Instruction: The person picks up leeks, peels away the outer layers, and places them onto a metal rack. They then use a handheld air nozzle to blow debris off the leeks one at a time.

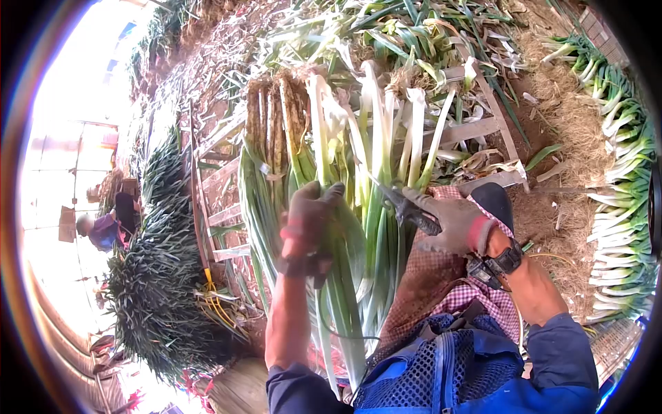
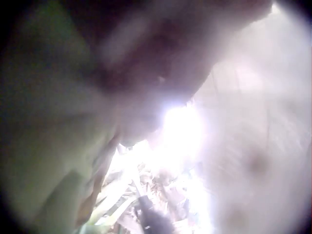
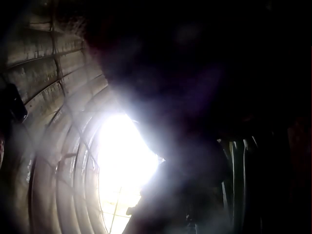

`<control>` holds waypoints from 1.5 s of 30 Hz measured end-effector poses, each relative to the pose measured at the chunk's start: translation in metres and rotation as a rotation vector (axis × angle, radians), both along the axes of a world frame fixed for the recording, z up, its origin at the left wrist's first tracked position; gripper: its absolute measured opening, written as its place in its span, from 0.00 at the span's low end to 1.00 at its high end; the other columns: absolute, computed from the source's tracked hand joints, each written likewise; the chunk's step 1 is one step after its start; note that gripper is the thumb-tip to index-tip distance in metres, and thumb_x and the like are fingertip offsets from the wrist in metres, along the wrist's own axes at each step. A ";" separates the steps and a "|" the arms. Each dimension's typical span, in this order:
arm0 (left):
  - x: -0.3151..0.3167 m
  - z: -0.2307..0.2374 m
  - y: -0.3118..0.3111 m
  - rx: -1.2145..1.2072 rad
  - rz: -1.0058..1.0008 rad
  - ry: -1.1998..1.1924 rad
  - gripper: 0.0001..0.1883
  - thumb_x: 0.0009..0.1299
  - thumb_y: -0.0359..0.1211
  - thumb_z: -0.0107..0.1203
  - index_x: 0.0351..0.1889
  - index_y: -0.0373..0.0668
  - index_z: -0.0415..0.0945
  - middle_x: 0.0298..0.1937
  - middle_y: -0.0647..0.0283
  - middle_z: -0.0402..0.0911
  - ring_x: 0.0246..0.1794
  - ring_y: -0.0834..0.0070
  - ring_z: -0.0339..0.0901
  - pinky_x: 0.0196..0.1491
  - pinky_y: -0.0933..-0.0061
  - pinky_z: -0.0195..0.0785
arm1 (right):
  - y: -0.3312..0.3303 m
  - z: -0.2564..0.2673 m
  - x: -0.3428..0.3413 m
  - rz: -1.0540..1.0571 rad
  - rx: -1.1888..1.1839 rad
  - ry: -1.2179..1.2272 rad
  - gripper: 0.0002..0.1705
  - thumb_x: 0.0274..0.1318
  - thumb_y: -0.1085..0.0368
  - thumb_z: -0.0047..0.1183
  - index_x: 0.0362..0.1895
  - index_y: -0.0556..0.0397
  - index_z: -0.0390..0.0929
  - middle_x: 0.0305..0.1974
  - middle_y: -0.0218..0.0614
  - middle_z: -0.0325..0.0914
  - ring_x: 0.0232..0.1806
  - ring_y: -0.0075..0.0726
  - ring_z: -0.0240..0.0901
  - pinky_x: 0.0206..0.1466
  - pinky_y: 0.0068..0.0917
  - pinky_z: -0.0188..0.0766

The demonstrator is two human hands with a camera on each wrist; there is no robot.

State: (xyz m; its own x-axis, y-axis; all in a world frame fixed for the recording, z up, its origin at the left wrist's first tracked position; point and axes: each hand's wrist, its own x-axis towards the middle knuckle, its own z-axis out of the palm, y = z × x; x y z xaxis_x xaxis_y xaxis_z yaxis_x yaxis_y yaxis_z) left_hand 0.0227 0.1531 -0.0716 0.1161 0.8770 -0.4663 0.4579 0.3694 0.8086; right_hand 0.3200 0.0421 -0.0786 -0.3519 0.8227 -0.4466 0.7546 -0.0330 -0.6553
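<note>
My gloved left hand [image 1: 310,212], blurred in the head view, grips a leek, whose long green leaves [image 1: 339,290] hang down toward my lap. My gloved right hand [image 1: 452,219] holds a black-handled knife [image 1: 416,212], its thin blade pointing up and left. Between and beyond the hands lies a bunch of leeks [image 1: 376,131]. Several have bare white stems, while those at left keep brown, soil-stained stems [image 1: 265,124]. Dark, blurred shapes fill much of both wrist views; a green leaf [image 2: 53,126] crosses the left one.
A wooden frame [image 1: 476,131] lies under the leeks, with peeled leaves [image 1: 393,31] heaped beyond. At left stands a large pile of dark green leeks [image 1: 165,269]; another person [image 1: 107,231] is past it. A row of white-stemmed leeks [image 1: 617,228] lines the right side.
</note>
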 end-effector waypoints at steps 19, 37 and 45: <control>0.035 -0.082 -0.036 0.442 -0.043 0.146 0.19 0.76 0.41 0.71 0.61 0.47 0.85 0.38 0.57 0.88 0.36 0.73 0.84 0.45 0.68 0.79 | 0.056 -0.011 -0.018 -0.105 -0.066 -0.172 0.62 0.57 0.43 0.70 0.90 0.27 0.48 0.53 0.52 0.88 0.58 0.62 0.85 0.69 0.47 0.76; -0.043 0.009 0.149 1.183 0.103 1.107 0.05 0.78 0.35 0.58 0.43 0.49 0.84 0.32 0.63 0.85 0.32 0.66 0.83 0.39 0.61 0.79 | 0.038 -0.039 -0.033 -0.033 -0.009 -0.117 0.61 0.59 0.44 0.69 0.90 0.21 0.45 0.52 0.56 0.87 0.59 0.63 0.85 0.67 0.53 0.78; -0.003 -0.141 -0.019 0.503 0.048 0.543 0.14 0.75 0.44 0.65 0.46 0.43 0.87 0.46 0.49 0.89 0.46 0.49 0.87 0.51 0.52 0.79 | 0.046 0.041 -0.052 0.249 -0.267 -0.233 0.63 0.59 0.38 0.67 0.90 0.37 0.45 0.49 0.56 0.88 0.53 0.64 0.87 0.62 0.49 0.80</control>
